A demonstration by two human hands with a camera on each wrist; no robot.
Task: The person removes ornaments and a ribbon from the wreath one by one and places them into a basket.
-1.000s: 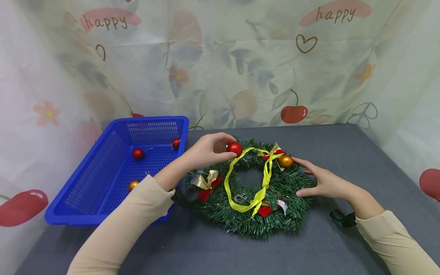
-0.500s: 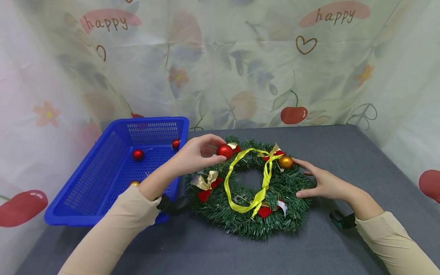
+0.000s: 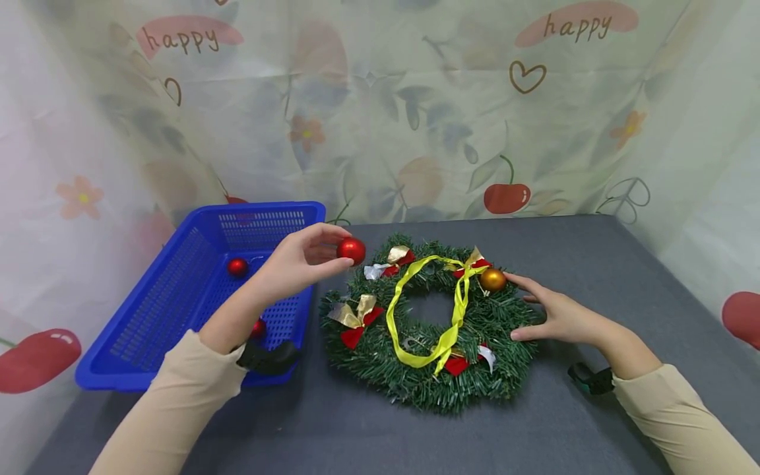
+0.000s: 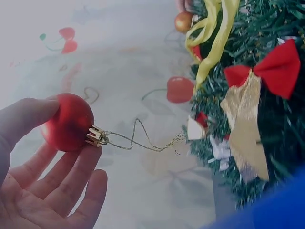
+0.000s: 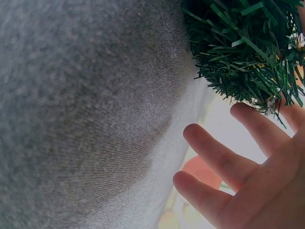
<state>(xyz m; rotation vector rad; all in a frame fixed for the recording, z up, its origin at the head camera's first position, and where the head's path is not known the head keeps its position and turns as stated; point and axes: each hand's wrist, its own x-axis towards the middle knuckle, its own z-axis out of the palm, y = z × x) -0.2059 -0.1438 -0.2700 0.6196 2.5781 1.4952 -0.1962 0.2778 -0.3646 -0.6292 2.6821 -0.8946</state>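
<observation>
My left hand (image 3: 297, 260) pinches a red Christmas ball (image 3: 351, 251) between thumb and fingers, above the basket's right side. In the left wrist view the ball's gold cap (image 4: 96, 137) and a loose loop of gold thread (image 4: 136, 140) point toward the wreath. The green wreath (image 3: 380, 363) lies on the table, bearing a yellow ribbon (image 3: 423, 361) and several red, gold and silver bows. A gold ball (image 3: 493, 280) sits at its upper right. My right hand (image 3: 561, 316) rests at the wreath's right edge, fingers spread, a fingertip near the gold ball.
Left of the wreath stands a blue plastic basket (image 3: 255, 206). Inside it are a red ball (image 3: 238, 267) and another red ball (image 3: 258, 328); my left arm hides part of it. Behind the grey table (image 3: 451, 439) hangs a printed curtain (image 3: 368, 132).
My left hand has drawn the red ball off the wreath's upper left, leftward toward the basket. A bow there has come into view. The right hand and wreath have stayed in place.
</observation>
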